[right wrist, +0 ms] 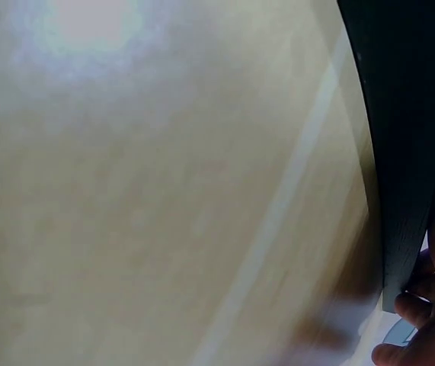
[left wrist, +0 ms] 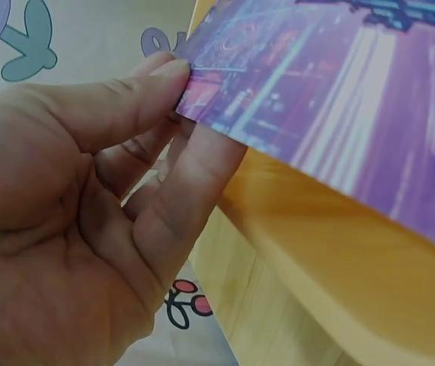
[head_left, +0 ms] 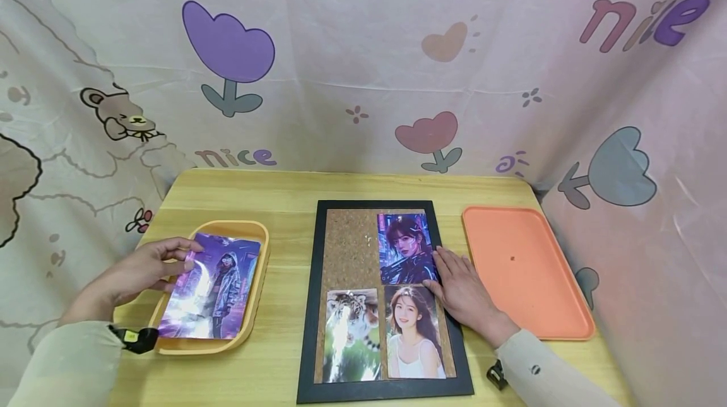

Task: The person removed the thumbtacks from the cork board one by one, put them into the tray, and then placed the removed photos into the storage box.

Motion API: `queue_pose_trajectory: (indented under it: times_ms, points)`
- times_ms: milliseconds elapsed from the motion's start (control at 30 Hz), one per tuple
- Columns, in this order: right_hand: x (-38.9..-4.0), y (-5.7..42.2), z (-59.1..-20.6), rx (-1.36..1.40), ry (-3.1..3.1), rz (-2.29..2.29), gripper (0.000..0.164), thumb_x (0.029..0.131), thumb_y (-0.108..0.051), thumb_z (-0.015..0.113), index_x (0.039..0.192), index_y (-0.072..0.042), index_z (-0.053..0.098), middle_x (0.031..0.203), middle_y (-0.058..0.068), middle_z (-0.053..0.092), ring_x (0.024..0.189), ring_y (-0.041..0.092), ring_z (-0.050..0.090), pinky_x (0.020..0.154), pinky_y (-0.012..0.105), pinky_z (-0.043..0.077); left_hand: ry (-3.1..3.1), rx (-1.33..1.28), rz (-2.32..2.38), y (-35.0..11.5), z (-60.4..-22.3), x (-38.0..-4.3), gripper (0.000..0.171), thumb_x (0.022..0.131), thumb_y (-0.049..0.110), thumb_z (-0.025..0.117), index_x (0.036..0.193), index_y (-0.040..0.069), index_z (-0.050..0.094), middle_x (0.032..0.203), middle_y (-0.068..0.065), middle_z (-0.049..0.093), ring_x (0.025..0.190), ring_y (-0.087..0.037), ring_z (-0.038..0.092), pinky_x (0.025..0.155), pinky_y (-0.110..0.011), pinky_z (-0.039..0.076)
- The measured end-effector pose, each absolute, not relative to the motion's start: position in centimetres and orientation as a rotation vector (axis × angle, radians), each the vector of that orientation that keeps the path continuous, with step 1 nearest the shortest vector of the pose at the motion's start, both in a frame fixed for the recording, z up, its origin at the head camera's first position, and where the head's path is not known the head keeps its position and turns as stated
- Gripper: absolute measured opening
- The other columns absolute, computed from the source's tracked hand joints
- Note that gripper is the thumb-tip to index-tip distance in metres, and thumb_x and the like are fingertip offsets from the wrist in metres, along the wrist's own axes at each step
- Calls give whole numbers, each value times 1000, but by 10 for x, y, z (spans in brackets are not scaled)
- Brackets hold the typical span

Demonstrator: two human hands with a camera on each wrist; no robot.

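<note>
A purple photo (head_left: 212,287) of a hooded figure lies over a yellow tray (head_left: 257,281) at the left of the wooden table. My left hand (head_left: 142,268) pinches the photo's upper left corner; the left wrist view shows thumb and fingers (left wrist: 194,175) clamped on the photo (left wrist: 339,99) edge above the tray (left wrist: 316,252). A black-framed cork board (head_left: 349,246) in the middle carries three photos: a cyber girl (head_left: 404,248), a tiger (head_left: 352,334), a smiling woman (head_left: 413,331). My right hand (head_left: 462,290) rests flat on the frame's right edge (right wrist: 400,137), fingers straight.
An orange tray (head_left: 522,268) lies at the right of the table (head_left: 284,199), close to my right hand. Patterned cloth walls (head_left: 363,66) close in the back and both sides. The board's upper left cork quarter has no photo.
</note>
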State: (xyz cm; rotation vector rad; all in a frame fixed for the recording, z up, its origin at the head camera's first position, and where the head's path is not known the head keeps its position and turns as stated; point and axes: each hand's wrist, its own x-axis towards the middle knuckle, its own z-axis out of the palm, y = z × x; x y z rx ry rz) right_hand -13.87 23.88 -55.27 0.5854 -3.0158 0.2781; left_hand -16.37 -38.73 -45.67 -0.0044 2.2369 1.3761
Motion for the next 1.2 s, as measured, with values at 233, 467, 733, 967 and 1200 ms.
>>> queue_pose_trajectory:
  times_ms: [233,467,733,967,1200]
  points:
    - [-138,238,-553,575,-3021,261,71,108,-44,57,158,6,42,165,26,39,153,43,38,125,65,28,2286,-18,1341,-379,-456,-164,41,104,5,62,143,-3,53,113,-11,53,84,-16,62,67,-36,63]
    - [-139,237,-552,570,-3030,264,71,109,-45,55,158,5,41,166,25,39,154,42,38,125,64,28,2246,-57,1360,-375,-458,-164,43,104,3,61,145,-5,50,117,-15,61,88,-22,70,71,-41,65]
    - [-137,237,-552,584,-2993,274,71,108,-42,59,156,7,44,164,26,41,152,43,40,124,64,31,2229,-39,1318,-372,-455,-165,46,103,-2,58,147,-7,47,114,-17,67,88,-23,71,71,-42,65]
    - [-137,236,-552,584,-2993,287,71,108,-43,59,156,8,43,164,26,40,152,43,39,124,63,31,2332,-31,1156,-365,-449,-165,40,105,-2,53,143,-10,50,106,-15,72,86,-24,70,70,-40,64]
    - [-136,236,-552,579,-2998,285,71,108,-43,58,156,7,43,165,26,40,153,43,39,124,63,31,2429,-101,993,-357,-441,-166,38,105,1,54,140,-14,51,103,-19,72,87,-25,74,74,-43,65]
